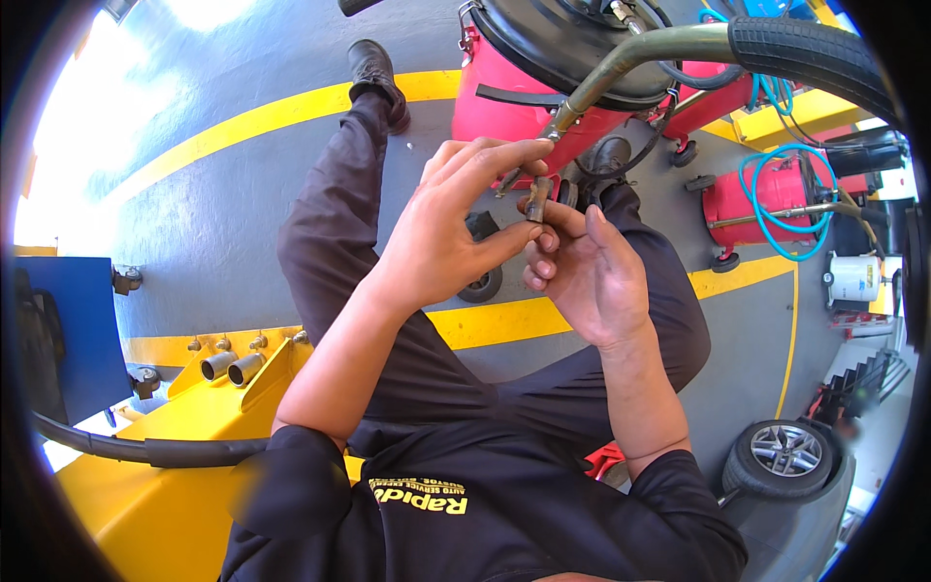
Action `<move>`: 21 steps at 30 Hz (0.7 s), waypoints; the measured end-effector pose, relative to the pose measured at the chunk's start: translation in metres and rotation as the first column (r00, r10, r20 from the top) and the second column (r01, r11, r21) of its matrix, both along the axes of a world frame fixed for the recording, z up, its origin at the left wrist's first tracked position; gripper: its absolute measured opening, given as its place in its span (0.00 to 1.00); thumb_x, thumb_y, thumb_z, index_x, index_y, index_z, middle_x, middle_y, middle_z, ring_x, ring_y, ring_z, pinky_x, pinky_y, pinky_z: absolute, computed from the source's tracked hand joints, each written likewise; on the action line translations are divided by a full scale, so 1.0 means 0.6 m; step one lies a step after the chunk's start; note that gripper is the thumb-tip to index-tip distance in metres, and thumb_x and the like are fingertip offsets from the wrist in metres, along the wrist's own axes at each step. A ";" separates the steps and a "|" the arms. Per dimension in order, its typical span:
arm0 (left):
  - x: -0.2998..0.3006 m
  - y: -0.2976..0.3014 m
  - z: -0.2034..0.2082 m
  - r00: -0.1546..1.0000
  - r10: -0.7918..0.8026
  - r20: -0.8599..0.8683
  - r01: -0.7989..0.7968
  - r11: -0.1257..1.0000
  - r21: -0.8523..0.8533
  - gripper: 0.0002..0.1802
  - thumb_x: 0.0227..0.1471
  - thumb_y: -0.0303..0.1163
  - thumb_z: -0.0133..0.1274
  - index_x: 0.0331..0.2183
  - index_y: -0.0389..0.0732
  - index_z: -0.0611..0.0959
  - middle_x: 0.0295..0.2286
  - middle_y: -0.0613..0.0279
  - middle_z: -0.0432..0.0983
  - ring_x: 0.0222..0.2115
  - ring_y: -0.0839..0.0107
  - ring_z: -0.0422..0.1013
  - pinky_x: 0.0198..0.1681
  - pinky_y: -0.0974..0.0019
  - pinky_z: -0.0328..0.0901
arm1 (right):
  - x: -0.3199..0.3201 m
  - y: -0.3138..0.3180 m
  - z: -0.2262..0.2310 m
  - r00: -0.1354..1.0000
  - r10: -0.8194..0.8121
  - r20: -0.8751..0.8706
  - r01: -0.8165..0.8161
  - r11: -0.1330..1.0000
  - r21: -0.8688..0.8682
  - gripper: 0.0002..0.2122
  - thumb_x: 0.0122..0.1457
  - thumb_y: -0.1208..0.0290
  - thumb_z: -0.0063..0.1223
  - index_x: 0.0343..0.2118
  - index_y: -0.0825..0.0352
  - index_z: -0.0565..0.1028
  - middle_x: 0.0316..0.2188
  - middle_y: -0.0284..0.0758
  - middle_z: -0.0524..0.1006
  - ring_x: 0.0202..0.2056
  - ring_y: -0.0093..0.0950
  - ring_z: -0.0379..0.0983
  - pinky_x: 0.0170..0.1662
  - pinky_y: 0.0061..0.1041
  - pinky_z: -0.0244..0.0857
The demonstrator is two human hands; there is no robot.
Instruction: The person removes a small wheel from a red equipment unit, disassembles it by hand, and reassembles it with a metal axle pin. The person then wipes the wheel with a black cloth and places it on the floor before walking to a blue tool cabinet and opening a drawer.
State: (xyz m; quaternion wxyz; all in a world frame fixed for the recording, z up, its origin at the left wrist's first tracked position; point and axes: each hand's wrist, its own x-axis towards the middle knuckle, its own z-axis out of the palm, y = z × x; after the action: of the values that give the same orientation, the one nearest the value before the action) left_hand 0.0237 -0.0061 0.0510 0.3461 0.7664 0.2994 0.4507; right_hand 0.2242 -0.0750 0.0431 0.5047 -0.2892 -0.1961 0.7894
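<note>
Two hands, brown piece, drum edge ahead

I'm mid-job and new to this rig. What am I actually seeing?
No robot here: these are a person's bare left hand and right hand. The one picture comes from a fisheye camera on their head, looking down, so straight edges bend. Fingers of both hands meet at a small brownish part; which hand bears it is unclear. Ahead, on the grey floor, stands a black-lidded red drum; a yellow metal frame is at lower left.
</note>
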 end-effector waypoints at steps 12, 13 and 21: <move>-0.007 0.005 0.005 0.967 0.102 -0.234 -0.056 0.979 0.199 0.39 0.43 0.23 0.65 0.59 0.43 0.74 0.44 0.60 0.80 0.47 0.59 0.73 0.59 0.55 0.60 | 0.023 0.004 0.012 0.843 -0.256 0.473 0.047 0.911 0.409 0.24 0.70 0.54 0.48 0.56 0.71 0.76 0.36 0.30 0.69 0.35 0.24 0.66 0.40 0.25 0.63; -0.007 0.005 0.008 0.965 0.098 -0.243 -0.046 0.977 0.209 0.40 0.43 0.23 0.65 0.60 0.44 0.73 0.44 0.60 0.80 0.47 0.59 0.73 0.59 0.55 0.59 | 0.021 0.010 0.018 0.686 -0.355 0.635 -0.056 0.844 0.533 0.22 0.69 0.56 0.50 0.55 0.70 0.77 0.36 0.31 0.70 0.35 0.25 0.67 0.40 0.26 0.63; -0.010 0.009 0.027 0.948 0.031 -0.318 0.033 0.980 0.194 0.45 0.42 0.23 0.66 0.63 0.46 0.71 0.43 0.61 0.79 0.47 0.60 0.73 0.59 0.55 0.60 | 0.021 0.042 0.056 0.072 -0.680 0.729 -0.608 0.550 0.573 0.16 0.59 0.69 0.61 0.51 0.62 0.81 0.34 0.36 0.69 0.33 0.32 0.67 0.39 0.31 0.65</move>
State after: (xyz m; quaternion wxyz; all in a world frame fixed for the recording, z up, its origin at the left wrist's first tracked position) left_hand 0.0175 -0.0006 0.0671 0.2158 0.8600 0.3049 0.3478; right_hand 0.2368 -0.0500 0.0769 0.3110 -0.4660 -0.8173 0.1350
